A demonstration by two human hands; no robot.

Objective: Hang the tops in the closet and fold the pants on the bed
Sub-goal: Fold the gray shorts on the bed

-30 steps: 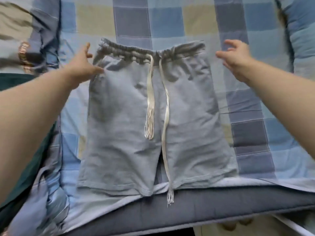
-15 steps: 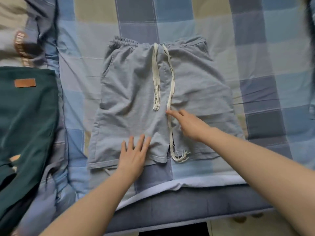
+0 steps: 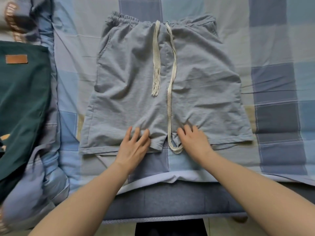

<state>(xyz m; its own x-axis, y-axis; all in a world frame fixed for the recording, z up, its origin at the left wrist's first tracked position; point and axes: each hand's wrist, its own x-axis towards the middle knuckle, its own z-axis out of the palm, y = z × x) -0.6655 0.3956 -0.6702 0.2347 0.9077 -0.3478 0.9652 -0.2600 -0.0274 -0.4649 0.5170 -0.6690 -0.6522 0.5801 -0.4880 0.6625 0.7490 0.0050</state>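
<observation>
Two hands flat on grey shorts (image 3: 136,86) spread on bed (image 3: 272,48): left hand (image 3: 133,147) and right hand (image 3: 194,142) press hems near crotch, fingers straight, gripping nothing, likely smoothing fabric for folding. Drawstring (image 3: 170,99) lies loose between legs.

No text is legible; the brown patch (image 3: 16,59) on the green garment (image 3: 22,103) looks blank.

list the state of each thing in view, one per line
grey shorts: spread flat on the bed, unfolded, waistband at the far end
drawstring: untied, both ends trailing down the front
left hand: open, fingers on the left leg hem
right hand: open, resting on the right leg hem
green garment: lying at the left, partly out of frame
</observation>
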